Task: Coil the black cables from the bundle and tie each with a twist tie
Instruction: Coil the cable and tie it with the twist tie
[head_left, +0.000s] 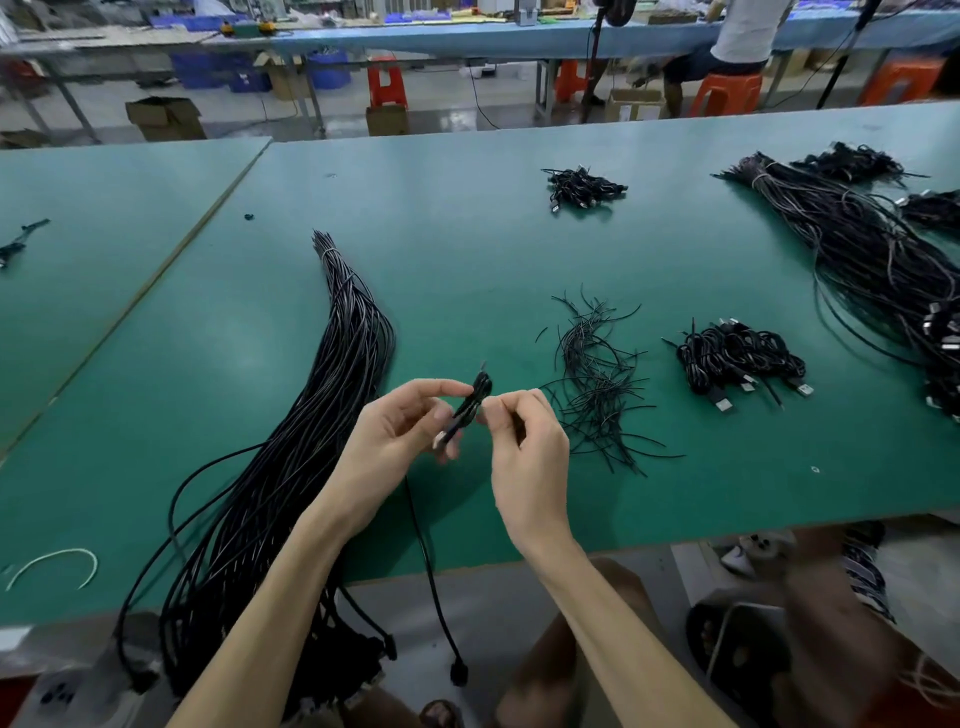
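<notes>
A: Hands?
B: Left hand (400, 434) pinching small cable coil (475, 397) above green table (467, 249). Right hand (524, 441) pinching same coil from the other side, fingers curled.
A: Surroundings?
B: Loose tail hanging past table edge. Bundle (311, 415) just left of the hands, twist ties (597, 374) right, tied coils (737, 358) beyond.

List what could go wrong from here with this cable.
The small black cable coil is only pinched between the left hand and right hand; it may spring open before tying.
Its loose black tail dangles over the edge of the green table, and that weight could pull loops out or snag the long black cable bundle.
</notes>
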